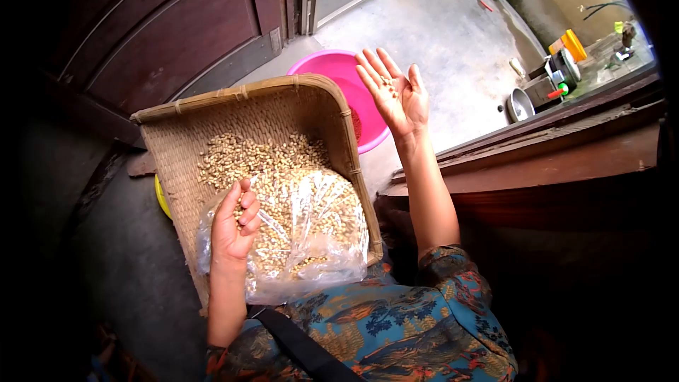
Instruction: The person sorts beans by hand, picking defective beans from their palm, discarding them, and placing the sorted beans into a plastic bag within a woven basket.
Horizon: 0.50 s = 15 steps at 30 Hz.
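A woven basket (170,170) rests before me, with pale beans (244,155) loose in its upper part. On its lower part lies a clear plastic bag (311,219) full of the same beans. My left hand (237,219) is over the bag's left side, fingers curled around some beans. My right hand (397,99) is raised beyond the basket's right rim, palm up with fingers stretched, and a few beans lie on the palm and fingers. Behind it stands a pink basin (325,64), partly hidden by the basket, with something reddish inside.
A dark red wooden door (177,35) stands at the upper left. A yellow rim (162,197) shows left of the basket. At the right are a wooden sill (552,163), a metal bowl (520,105) and an orange container (571,46). More basins lie at the top right.
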### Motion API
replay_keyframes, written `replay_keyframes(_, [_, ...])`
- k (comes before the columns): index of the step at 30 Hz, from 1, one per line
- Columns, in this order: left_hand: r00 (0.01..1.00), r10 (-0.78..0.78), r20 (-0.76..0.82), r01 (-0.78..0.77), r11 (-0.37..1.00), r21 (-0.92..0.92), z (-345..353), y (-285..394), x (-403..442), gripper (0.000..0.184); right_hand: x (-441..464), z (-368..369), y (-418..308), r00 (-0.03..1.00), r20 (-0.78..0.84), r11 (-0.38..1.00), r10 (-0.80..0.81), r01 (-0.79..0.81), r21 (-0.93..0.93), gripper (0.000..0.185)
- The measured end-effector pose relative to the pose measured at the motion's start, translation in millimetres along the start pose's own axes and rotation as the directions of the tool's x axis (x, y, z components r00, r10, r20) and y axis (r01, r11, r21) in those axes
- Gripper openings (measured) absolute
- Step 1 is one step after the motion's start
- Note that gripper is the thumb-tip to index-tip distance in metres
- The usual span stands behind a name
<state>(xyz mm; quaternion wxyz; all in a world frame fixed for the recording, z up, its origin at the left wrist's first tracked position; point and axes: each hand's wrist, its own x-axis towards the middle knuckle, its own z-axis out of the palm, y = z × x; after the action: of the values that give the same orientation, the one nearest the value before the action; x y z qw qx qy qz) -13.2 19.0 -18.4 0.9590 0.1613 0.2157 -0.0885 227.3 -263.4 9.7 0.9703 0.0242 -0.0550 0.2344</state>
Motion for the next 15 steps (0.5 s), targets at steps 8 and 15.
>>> replay_keyframes(8, [0.997,0.066,0.045,-0.073,0.984,0.160,38,-5,-17,0.039,-38,41,108,0.967,0.030,0.966,0.251,-0.253,0.051,0.085])
replay_keyframes(15, [0.997,0.068,0.044,-0.080,0.924,0.375,53,-8,-36,0.030,-55,40,153,0.921,-0.030,0.921,0.388,-0.385,0.066,0.082])
